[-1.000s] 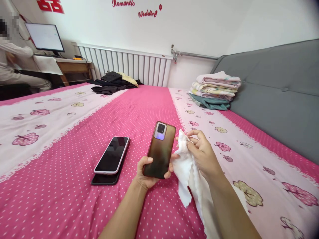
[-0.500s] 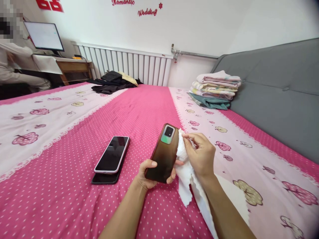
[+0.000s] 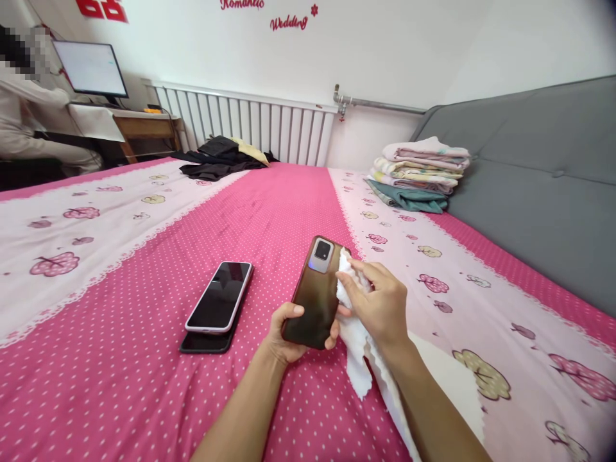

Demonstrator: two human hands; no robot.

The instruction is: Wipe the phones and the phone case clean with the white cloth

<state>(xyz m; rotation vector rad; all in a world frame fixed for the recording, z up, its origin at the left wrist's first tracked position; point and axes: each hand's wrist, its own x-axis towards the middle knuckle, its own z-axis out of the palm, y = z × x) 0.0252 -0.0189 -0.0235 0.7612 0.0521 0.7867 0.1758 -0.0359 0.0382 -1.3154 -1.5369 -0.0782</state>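
My left hand [image 3: 287,333] grips the lower end of a phone [image 3: 312,301] in a brownish translucent case, its back and camera block facing me. In my right hand [image 3: 380,301] a white cloth [image 3: 356,359] is pinched, pressed against the phone's upper right edge. The cloth hangs down below the hand, and part of it passes behind my right forearm. Left of the hands, a phone with a pale rim [image 3: 221,298] lies screen up on top of a black phone [image 3: 206,343], which shows only at its lower end and side.
The phones lie on a pink dotted bedspread [image 3: 269,212]. Folded fabrics [image 3: 418,173] are stacked near a grey headboard [image 3: 529,154]. Dark clothes [image 3: 216,157] lie before a white radiator [image 3: 250,122]. At far left a person [image 3: 33,122] sits at a desk with a monitor [image 3: 91,69].
My right hand and the cloth have shifted slightly left, over the phone's edge. The phone has tilted a little, and its camera block shines bluish instead of green. The view has shifted slightly.
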